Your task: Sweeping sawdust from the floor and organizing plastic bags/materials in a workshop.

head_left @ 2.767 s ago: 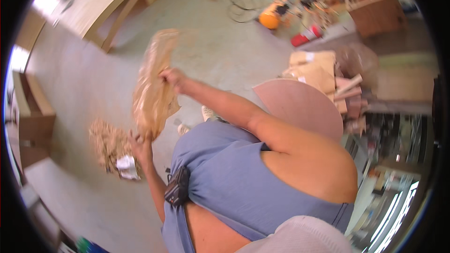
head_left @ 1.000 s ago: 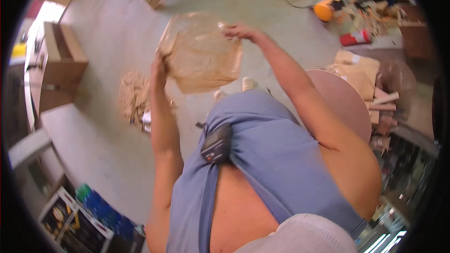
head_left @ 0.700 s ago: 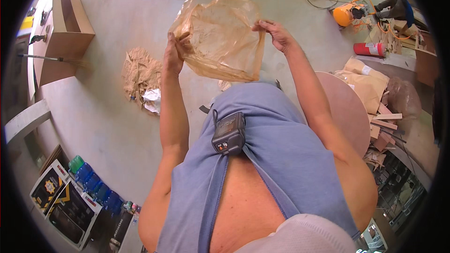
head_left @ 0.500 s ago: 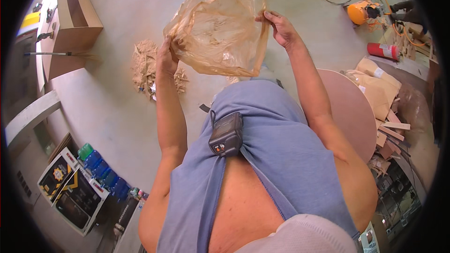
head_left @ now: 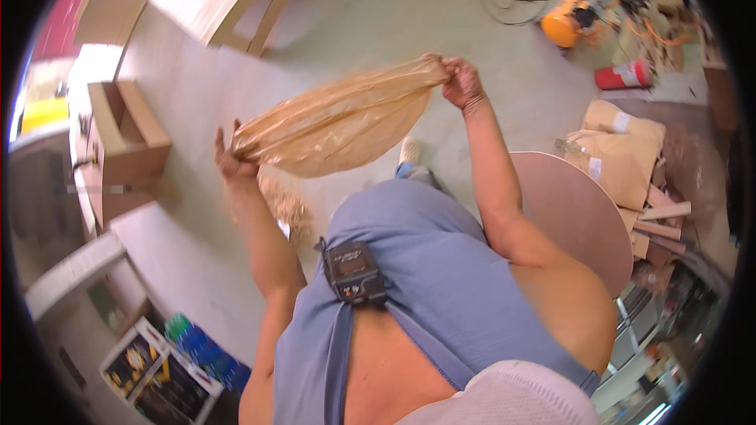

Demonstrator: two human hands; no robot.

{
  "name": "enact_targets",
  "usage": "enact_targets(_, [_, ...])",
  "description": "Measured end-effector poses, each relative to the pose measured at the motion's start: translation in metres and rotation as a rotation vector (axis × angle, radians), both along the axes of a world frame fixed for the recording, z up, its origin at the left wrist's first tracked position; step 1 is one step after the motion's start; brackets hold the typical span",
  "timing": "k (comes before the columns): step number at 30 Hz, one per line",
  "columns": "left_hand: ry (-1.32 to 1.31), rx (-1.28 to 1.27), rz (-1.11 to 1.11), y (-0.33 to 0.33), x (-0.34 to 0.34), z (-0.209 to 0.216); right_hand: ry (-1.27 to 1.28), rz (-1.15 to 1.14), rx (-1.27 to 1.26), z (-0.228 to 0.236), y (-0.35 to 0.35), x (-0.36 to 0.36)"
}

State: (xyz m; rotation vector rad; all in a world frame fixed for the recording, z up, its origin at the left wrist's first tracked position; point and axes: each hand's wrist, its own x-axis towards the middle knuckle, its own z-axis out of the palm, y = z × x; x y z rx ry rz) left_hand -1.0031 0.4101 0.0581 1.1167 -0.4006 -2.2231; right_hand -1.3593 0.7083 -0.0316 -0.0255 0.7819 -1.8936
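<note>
While stretched between both fists, plastic bag (head_left: 339,122) looks light, limp, slippery; left hand (head_left: 231,159) and right hand (head_left: 462,85) clamp bunched ends, best grip there.

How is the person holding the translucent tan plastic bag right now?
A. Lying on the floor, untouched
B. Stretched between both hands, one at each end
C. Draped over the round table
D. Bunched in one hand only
B: the translucent tan plastic bag is pulled taut between the left hand and the right hand, each gripping one end above the floor.
</note>
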Motion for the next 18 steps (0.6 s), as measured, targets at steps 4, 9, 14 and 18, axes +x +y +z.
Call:
enact_targets(4, [0.073,-0.054,-0.052,-0.009,-0.085,0.026,0.681,0.201,0.574,0.040,0.017,-0.040])
enact_targets(9, [0.181,-0.141,-0.313,-0.023,-0.226,0.044,1.673,0.150,0.812,0.082,-0.019,-0.053])
enact_targets(14, [0.257,-0.183,-0.466,-0.046,-0.358,0.066,1.430,0.259,0.652,0.049,-0.087,-0.085])
enact_targets(18, [0.095,-0.559,-0.706,-0.093,-0.448,0.044,0.554,0.053,0.430,0.026,-0.116,-0.182])
